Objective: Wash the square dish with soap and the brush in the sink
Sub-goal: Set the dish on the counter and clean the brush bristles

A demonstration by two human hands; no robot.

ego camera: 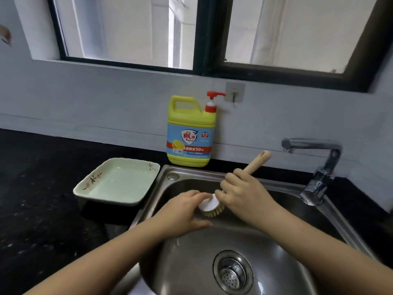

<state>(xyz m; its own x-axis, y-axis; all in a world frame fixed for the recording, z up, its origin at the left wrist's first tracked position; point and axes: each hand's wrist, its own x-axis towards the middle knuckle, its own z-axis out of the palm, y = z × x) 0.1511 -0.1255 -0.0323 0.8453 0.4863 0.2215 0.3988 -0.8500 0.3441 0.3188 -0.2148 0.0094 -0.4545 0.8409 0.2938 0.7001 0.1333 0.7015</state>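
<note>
Both forearms reach over the sink [170, 173]: right hand [242, 194] grips the brush [212, 206] handle, left hand [182, 211] fingers rest loosely open on its head; the square dish [119, 179] waits at the counter's sink edge, so soap the bristles first.

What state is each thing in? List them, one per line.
Square dish: upright on the counter, left of the sink, not in it.
Brush: held over the sink by both hands.
Soap bottle: upright, pump untouched.
Faucet: no water running.
Left hand: touching the brush head.
Right hand: gripping the handle.
</note>
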